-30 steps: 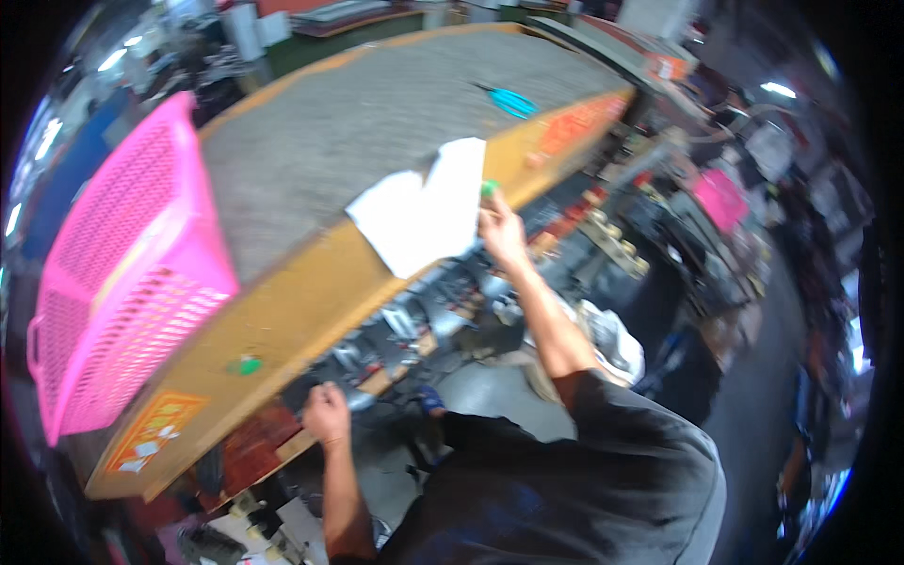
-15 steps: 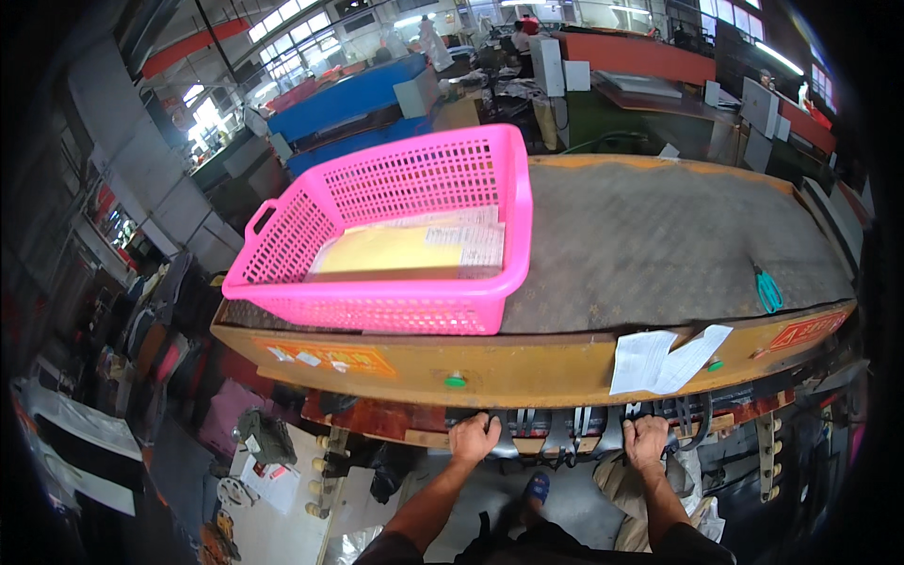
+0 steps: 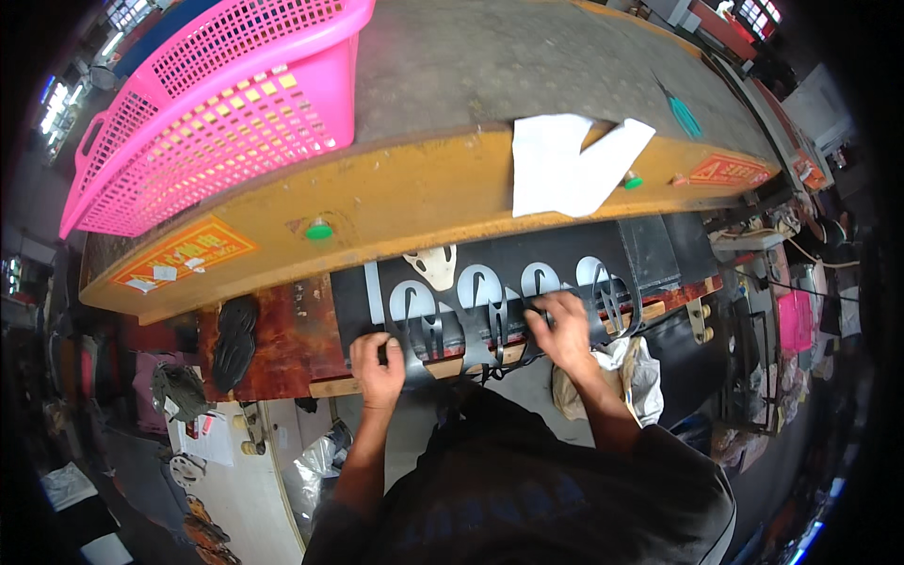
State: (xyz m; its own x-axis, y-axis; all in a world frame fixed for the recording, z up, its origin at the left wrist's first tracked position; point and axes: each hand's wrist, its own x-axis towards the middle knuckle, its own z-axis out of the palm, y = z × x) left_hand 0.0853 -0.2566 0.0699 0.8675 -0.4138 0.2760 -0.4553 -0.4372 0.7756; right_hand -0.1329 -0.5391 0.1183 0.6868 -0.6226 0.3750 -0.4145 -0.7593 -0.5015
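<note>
The black cut-out sheet with white oval patches lies flat on the lower shelf under the yellow-edged bench. Half a second ago both hands only gripped that shelf's edge; now they press on the sheet. The left hand curls, fingers closed over the sheet's near edge. The right hand lies flatter, fingers spread on a black strip. Above, white paper pieces overhang the bench rim, beside the pink plastic mesh basket.

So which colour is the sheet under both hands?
Black sheet with white oval cut-out shapes, seen best in the head view.
</note>
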